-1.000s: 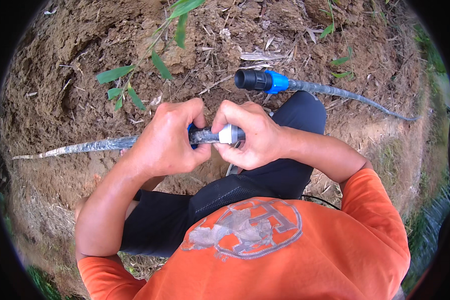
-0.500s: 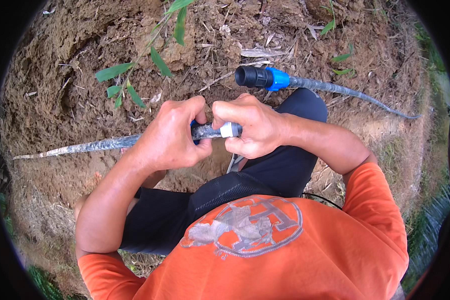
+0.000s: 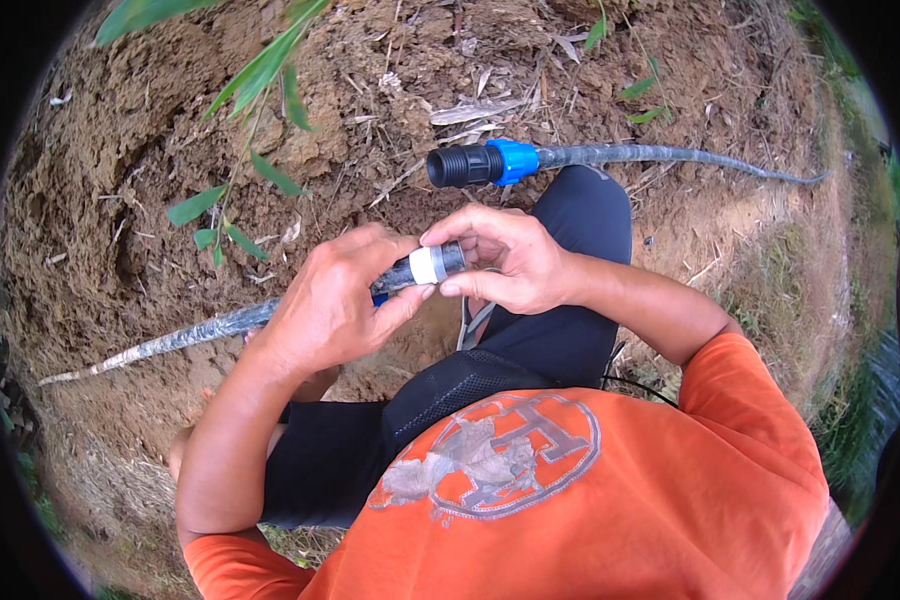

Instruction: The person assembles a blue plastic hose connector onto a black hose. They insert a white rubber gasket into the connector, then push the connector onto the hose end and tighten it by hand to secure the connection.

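Observation:
A dirt-smeared black pipe (image 3: 235, 322) runs in from the left and ends between my hands. My left hand (image 3: 332, 295) wraps around it just behind the end, thumb along the underside. A bit of blue plastic (image 3: 379, 299) peeks out under that hand, mostly hidden. On the pipe's end sit a white ring (image 3: 425, 266) and, beside it, a grey ring (image 3: 439, 262). My right hand (image 3: 515, 260) curls around the end from the right, index fingertip above and thumb tip below, close against the rings.
Beyond my right knee (image 3: 585, 225) lies a second pipe (image 3: 660, 153), fitted with a blue nut (image 3: 515, 161) and a black threaded coupling (image 3: 463, 166). A leafy green stem (image 3: 232, 190) hangs at upper left. Rough brown soil (image 3: 150, 200) surrounds everything.
The white ring now sits farther back from the pipe's tip, showing more black pipe beyond it. My right fingers have loosened from a tight fist. The view has shifted slightly.

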Motion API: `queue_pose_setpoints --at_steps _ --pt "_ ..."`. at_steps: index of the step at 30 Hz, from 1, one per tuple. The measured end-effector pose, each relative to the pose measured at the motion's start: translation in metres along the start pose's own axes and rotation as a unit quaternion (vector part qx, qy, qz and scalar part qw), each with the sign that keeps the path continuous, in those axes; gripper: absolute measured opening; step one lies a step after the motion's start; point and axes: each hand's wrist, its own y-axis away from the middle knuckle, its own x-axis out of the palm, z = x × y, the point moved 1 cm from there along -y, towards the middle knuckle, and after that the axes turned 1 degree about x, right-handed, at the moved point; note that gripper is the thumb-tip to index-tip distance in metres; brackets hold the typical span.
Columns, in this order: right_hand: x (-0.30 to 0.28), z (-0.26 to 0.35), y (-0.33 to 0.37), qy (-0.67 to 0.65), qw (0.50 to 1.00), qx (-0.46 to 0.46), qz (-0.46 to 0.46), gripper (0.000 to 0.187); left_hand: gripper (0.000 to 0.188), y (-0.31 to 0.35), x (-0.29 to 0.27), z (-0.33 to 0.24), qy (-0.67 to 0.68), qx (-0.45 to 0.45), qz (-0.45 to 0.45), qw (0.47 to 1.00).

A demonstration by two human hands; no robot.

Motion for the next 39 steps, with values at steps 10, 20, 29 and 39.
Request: queue_pose_setpoints --at_steps 10,20,29,39 --pt "0.015 -0.007 -0.008 -0.061 0.995 -0.028 -0.071 0.044 0.045 0.006 0.007 -0.007 -0.150 0.050 -0.051 0.986" --pt "0.006 0.010 -0.006 0.093 0.994 0.060 -0.002 0.039 0.048 0.009 0.016 -0.001 -0.149 0.048 -0.065 0.986" --pt "-0.006 0.025 -0.018 0.249 0.964 -0.085 0.047 0.030 0.043 0.007 0.014 0.002 -0.126 0.024 -0.065 0.990" --pt "-0.004 0.010 -0.015 0.115 0.993 0.017 -0.012 0.037 0.089 0.003 0.010 -0.007 -0.092 -0.080 -0.022 0.992"
